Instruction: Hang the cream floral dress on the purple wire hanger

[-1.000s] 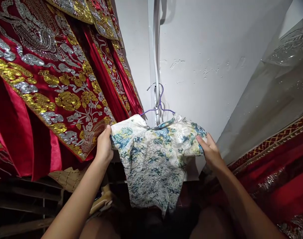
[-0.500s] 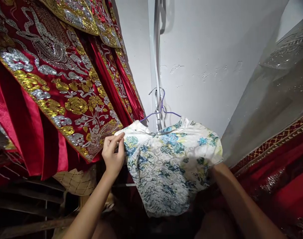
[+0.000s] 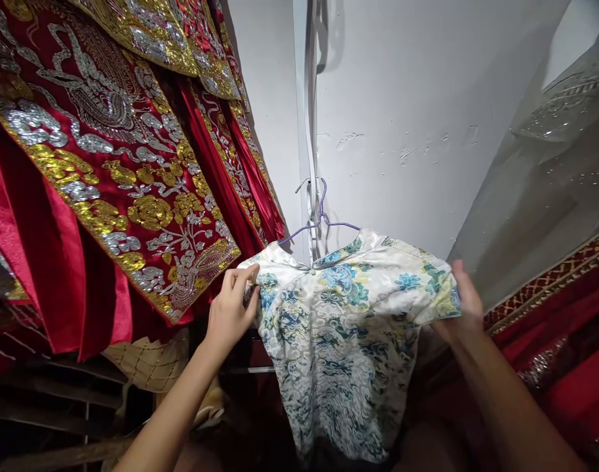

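A white floral short-sleeved top [image 3: 339,314] with blue, green and yellow flowers hangs on a purple wire hanger [image 3: 322,221]. The hanger's hook is at a white vertical strip on the wall. My left hand [image 3: 233,305] pinches the sleeve at the top's left side between thumb and fingers. At the right, my right hand [image 3: 464,305] is closed on the edge of the other sleeve, its thumb above and some fingers hidden behind the cloth. The sleeve is spread outward there.
Red garments with gold and silver sequins [image 3: 152,213] hang at the left. A pale wall [image 3: 392,118] stands behind the top. Sheer grey fabric [image 3: 540,190] and red cloth [image 3: 575,367] are at the right. Dark slats [image 3: 48,419] show at lower left.
My right hand has come out from behind the right sleeve, moving outward and up, and the sleeve is now stretched out. My left hand has shifted slightly right. The top's lower part hangs lower.
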Tool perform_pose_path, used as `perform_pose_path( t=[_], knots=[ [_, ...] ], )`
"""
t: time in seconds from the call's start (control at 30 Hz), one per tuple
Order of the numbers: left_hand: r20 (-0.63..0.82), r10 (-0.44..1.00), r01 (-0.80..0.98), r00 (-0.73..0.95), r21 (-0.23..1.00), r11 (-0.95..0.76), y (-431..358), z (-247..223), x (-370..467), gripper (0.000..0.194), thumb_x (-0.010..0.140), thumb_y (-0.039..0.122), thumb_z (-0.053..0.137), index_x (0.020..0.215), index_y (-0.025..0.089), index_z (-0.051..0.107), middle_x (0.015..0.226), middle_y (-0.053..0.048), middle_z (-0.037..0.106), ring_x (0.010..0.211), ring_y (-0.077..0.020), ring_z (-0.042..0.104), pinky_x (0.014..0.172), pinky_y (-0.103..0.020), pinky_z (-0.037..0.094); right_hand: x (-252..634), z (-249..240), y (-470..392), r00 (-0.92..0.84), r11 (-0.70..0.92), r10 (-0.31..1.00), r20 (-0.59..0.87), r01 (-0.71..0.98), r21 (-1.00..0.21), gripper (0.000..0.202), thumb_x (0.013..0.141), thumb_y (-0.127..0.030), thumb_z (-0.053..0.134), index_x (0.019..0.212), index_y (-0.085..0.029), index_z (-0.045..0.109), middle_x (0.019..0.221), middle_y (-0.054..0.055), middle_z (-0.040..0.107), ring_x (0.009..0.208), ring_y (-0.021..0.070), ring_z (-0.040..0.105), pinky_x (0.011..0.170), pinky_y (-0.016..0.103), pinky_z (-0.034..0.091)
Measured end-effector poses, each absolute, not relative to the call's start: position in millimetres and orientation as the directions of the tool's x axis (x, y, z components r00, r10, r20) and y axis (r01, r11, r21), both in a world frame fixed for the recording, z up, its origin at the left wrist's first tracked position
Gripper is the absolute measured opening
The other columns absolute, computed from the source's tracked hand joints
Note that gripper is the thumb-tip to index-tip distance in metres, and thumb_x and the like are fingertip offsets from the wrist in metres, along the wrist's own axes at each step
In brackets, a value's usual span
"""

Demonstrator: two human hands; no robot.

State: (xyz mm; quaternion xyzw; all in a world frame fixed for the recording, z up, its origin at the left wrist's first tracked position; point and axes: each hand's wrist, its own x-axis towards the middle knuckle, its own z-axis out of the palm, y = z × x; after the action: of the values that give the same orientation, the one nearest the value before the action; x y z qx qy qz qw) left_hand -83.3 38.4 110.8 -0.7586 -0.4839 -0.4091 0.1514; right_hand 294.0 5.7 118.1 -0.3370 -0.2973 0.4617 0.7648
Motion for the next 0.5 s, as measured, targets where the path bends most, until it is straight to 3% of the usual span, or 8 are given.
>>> perform_pose_path(
  t=[0.1,0.2,0.33,0.4,0.5],
  knots=[
    [0.784,0.588,0.878,0.197,0.126,-0.462,53.2,120.3,-86.4,0.038,0.093,0.019,0.053,0.131,0.020,0.058,0.107,-0.008,0.056,0.086,-0.0197,0.062,0.061,-0.026,0.047,295.8,148.2,-7.3,0.401,0.281,0.906,0.138,-0.324,-0.903,0.033,0.068,-0.038,0.076,0.093,-0.016,0.076,0.084,0.008,0.076,0.073,0.0251,0.071,0.053,0.028,0.052],
    [0.845,0.507,0.861,0.171,0.123,-0.494,64.3,142.3,-84.9,0.031,0.094,0.019,0.051,0.122,0.021,0.063,0.102,-0.007,0.058,0.086,-0.0193,0.063,0.066,-0.027,0.048,288.0,173.3,-11.8,0.597,0.284,0.793,0.122,-0.185,-0.941,0.030,0.061,-0.029,0.076,0.088,-0.015,0.077,0.076,0.004,0.075,0.057,0.0183,0.065,0.045,0.025,0.047],
    [0.886,0.440,0.839,0.145,0.125,-0.529,62.9,178.1,-73.1,0.030,0.093,0.028,0.057,0.122,0.021,0.063,0.112,-0.010,0.059,0.106,-0.0248,0.061,0.091,-0.037,0.049,272.7,184.2,-8.9,0.716,0.409,0.694,0.079,-0.301,-0.862,0.025,0.059,-0.029,0.072,0.081,-0.015,0.073,0.073,0.003,0.072,0.059,0.0183,0.065,0.051,0.028,0.053],
    [0.884,0.440,0.858,0.155,0.100,-0.503,55.1,190.3,-65.8,0.050,0.086,0.036,0.068,0.132,0.023,0.056,0.130,-0.014,0.054,0.124,-0.0324,0.051,0.104,-0.048,0.041,268.5,179.9,-20.8,0.741,0.437,0.667,0.072,-0.310,-0.844,0.025,0.060,-0.030,0.071,0.081,-0.017,0.073,0.072,0.001,0.071,0.061,0.0195,0.065,0.049,0.028,0.052],
    [0.847,0.474,0.861,0.240,0.040,-0.508,39.3,195.9,-58.0,0.084,0.078,0.034,0.074,0.151,0.026,0.034,0.152,-0.017,0.038,0.141,-0.0395,0.032,0.113,-0.059,0.027,268.1,162.7,-69.6,0.605,0.392,0.773,0.191,-0.219,-0.894,0.025,0.066,-0.035,0.076,0.085,-0.020,0.073,0.079,0.002,0.071,0.068,0.0219,0.066,0.046,0.028,0.051]
  ],
)
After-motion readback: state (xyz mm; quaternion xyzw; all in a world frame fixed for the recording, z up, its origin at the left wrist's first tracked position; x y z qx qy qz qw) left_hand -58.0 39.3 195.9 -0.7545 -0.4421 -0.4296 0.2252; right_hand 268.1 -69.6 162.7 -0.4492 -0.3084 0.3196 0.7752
